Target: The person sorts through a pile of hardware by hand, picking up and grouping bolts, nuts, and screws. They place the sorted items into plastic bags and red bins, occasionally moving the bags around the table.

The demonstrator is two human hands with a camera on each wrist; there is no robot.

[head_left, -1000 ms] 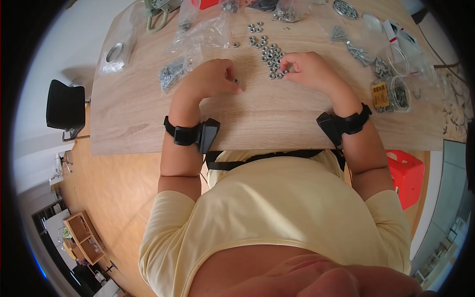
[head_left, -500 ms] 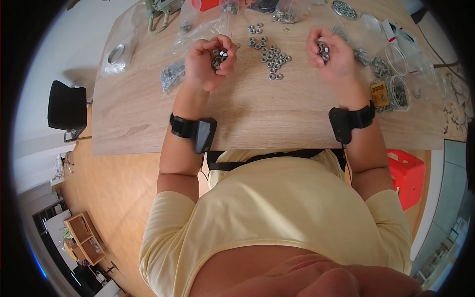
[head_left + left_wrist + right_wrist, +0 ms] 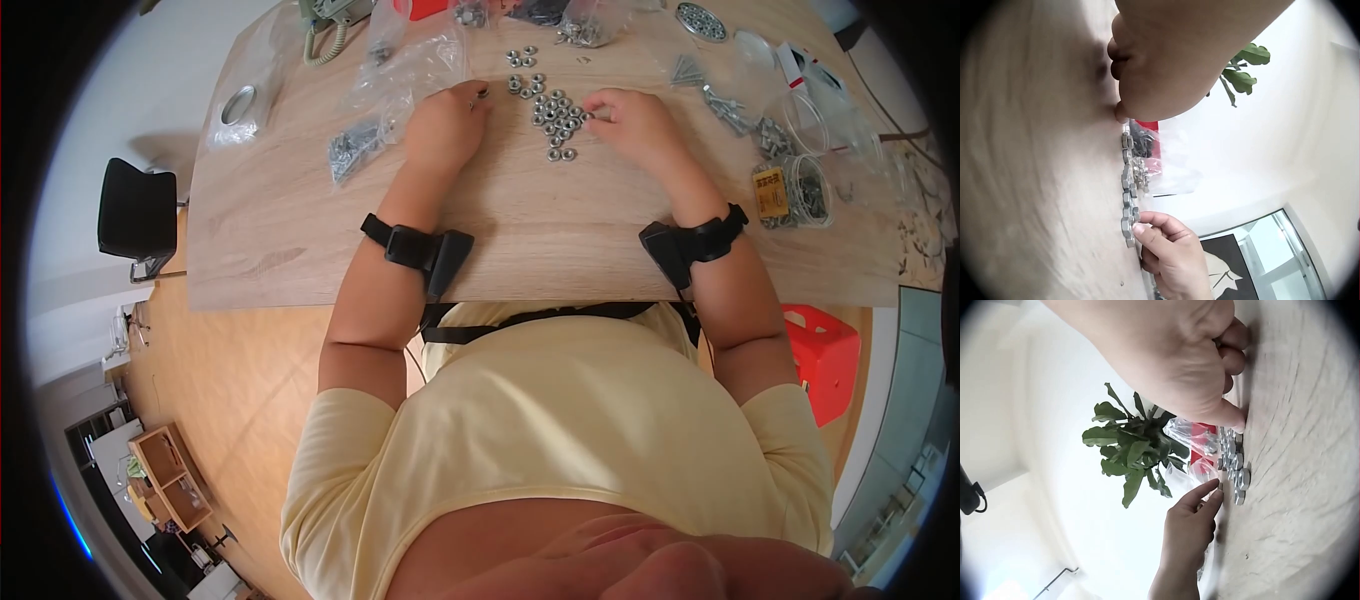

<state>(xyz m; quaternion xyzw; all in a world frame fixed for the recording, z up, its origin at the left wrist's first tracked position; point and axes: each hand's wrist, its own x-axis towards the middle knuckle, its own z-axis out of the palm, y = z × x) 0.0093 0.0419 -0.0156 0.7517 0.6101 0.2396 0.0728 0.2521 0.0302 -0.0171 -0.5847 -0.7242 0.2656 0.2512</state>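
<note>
A cluster of silver hex nuts [image 3: 555, 112] lies on the wooden table [image 3: 560, 230] between the two hands. To its left, my left hand [image 3: 445, 130] is palm down and pinches a nut [image 3: 1220, 486] between thumb and index finger; its other fingers curl inward, hiding the palm. On the cluster's right side, my right hand [image 3: 635, 125] has thumb and index finger at a nut [image 3: 588, 117] on the edge, with the remaining fingers folded under. In the right wrist view, the right thumb tip [image 3: 1237, 422] comes down right by the nuts.
A clear bag of screws [image 3: 355, 148] lies left of the left hand. Loose bolts [image 3: 727, 108] and a plastic tub of hardware [image 3: 810, 190] stand to the right. Along the far edge are a telephone [image 3: 335, 15], bags of parts [image 3: 590, 22] and a round metal dish [image 3: 702, 20].
Half a second ago both palms faced up, showing several nuts in each. Now both hands are turned palm down, the right one back beside the cluster and the left one at its left.
</note>
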